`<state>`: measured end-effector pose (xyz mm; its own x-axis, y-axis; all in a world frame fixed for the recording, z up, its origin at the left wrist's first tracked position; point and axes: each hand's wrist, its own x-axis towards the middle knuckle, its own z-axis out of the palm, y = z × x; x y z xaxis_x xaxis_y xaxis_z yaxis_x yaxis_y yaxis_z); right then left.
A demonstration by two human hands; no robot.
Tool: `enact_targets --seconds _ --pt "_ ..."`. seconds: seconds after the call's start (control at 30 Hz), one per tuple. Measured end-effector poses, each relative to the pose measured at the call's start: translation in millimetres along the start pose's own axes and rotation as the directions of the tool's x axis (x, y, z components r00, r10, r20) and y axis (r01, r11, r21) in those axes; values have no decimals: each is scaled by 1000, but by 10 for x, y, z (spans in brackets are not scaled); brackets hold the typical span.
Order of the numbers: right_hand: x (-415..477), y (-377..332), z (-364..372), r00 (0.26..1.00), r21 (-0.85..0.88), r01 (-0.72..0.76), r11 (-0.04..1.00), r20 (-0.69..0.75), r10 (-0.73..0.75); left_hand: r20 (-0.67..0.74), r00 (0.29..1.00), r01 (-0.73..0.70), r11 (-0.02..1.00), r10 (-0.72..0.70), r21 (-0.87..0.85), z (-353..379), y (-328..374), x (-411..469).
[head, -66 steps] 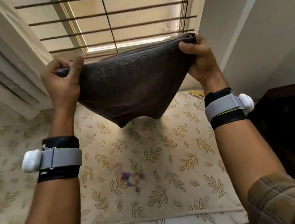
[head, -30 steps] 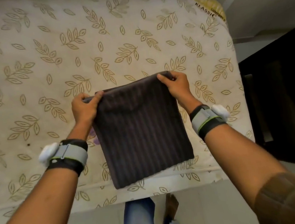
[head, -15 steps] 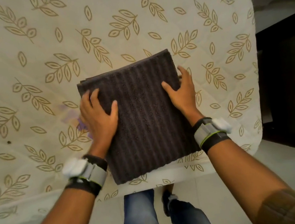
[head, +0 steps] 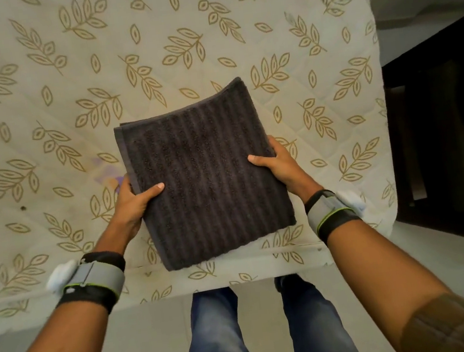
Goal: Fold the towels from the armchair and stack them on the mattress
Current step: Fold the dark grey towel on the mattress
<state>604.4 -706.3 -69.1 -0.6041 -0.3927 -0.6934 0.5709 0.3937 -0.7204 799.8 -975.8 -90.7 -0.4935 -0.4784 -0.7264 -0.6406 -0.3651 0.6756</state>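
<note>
Leaf-print mattress (head: 38,82) is filling most of the view, cream with gold sprigs. Folded towel (head: 204,173) is sitting over its near edge: dark charcoal, ribbed terry stripes running lengthwise, squared rectangle, far right corner curling up slightly. Left hand (head: 133,201) is gripping the towel's left edge, thumb on top, fingers hidden underneath. Right hand (head: 282,166) is clamping the right edge the same way. Grey wristbands (head: 97,277) are showing on both forearms.

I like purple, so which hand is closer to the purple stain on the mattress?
Left. The left hand grips the towel's edge beside the purple stain; the right hand holds the opposite edge, the towel between.
</note>
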Motion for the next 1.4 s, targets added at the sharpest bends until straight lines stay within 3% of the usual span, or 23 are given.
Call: enact_targets --seconds 0.13,0.33,0.47,0.6,0.7,0.77,0.87,1.0,1.13,1.2,1.3,1.4 --pt "-277 -161 -302 996 54 72 996 57 -75 -72 993 -98 994 95 -39 308 247 -400" --pt "-716 -409 -1263 984 93 174 980 25 -177 -66 982 -187 964 177 -191 1167 657 -960" --pt "-789 -743 -2084 975 115 218 969 20 -222 -12 954 -296 941 299 -166 1869 1036 -921" --pt "-415 -746 -2651 977 108 181 978 -135 -166 -37 933 -359 933 358 -30 2471 1259 -461" --pt "-62 -547 -2818 953 -90 85 992 -283 -107 -106 968 -218 971 228 103 2731 1140 -160" --pt "74 -330 -2890 956 -121 17 993 -290 -51 -18 994 -96 958 105 269 2919 865 -62" --pt "36 26 -2902 942 -113 -73 991 -334 31 -8 986 -146 893 165 425 3092 415 -62" --pt "-79 423 -2823 948 -65 -127 990 -303 101 -102 991 -47 940 87 339 3087 278 -92" --pt "-198 541 -2799 920 -55 -168 984 -367 137 46 999 9 950 -24 313 2907 250 -138" --pt "-260 589 -2810 889 -48 -187 981 -434 148 37 999 12 936 -26 352 2897 214 -217" --pt "-376 730 -2745 843 -172 -296 940 -509 172 14 999 26 914 -35 405 2980 67 -369" --pt "-440 759 -2681 825 -274 -318 908 -551 123 -26 998 -41 910 57 413 3063 -28 -444"
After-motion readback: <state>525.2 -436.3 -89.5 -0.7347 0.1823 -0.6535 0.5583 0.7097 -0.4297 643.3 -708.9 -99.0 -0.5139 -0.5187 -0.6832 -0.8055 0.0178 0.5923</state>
